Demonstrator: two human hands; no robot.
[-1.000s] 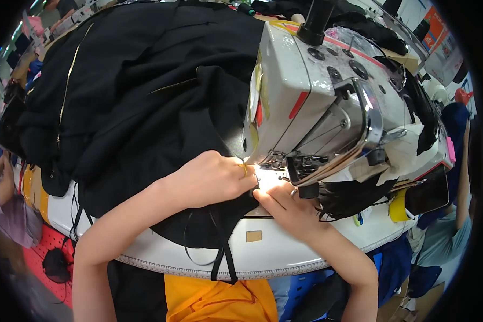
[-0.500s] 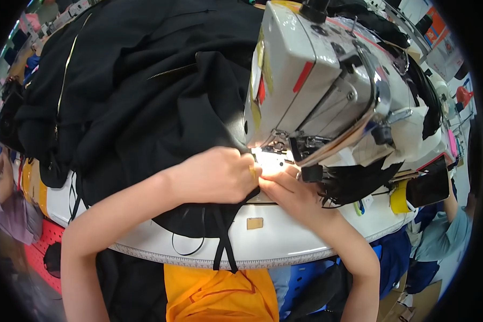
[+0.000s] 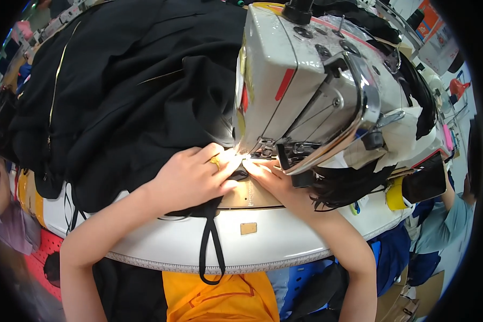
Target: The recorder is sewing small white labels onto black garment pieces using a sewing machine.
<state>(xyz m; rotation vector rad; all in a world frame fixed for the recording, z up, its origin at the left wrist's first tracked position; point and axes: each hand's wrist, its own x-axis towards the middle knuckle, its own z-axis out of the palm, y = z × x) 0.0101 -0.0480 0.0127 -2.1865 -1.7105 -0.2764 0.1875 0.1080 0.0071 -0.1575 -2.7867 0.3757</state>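
A large black garment (image 3: 118, 102) with metal zippers is bunched on the table, reaching under the sewing machine (image 3: 273, 70). My left hand (image 3: 190, 177), with a yellow ring on one finger, lies over the garment's near edge. Its thumb and fingertips are closed on the cloth beside the lit needle area. From the other side my right hand (image 3: 276, 181) reaches in, fingertips pinching a bit of the same black cloth close to the left fingertips. A black drawstring loop (image 3: 212, 249) hangs from the garment over the table's front edge. The needle itself is hard to make out.
The white table (image 3: 161, 241) has a measuring tape along its curved front edge. Dark strips (image 3: 335, 185) hang on the machine's right, near a yellow roll (image 3: 396, 197). Other people sit at both sides, one in a purple sleeve (image 3: 11, 220).
My left hand has moved left and its fingers have straightened from a fist. The garment's near edge has drawn back, baring the tan plate. The hanging drawstring now forms a loop.
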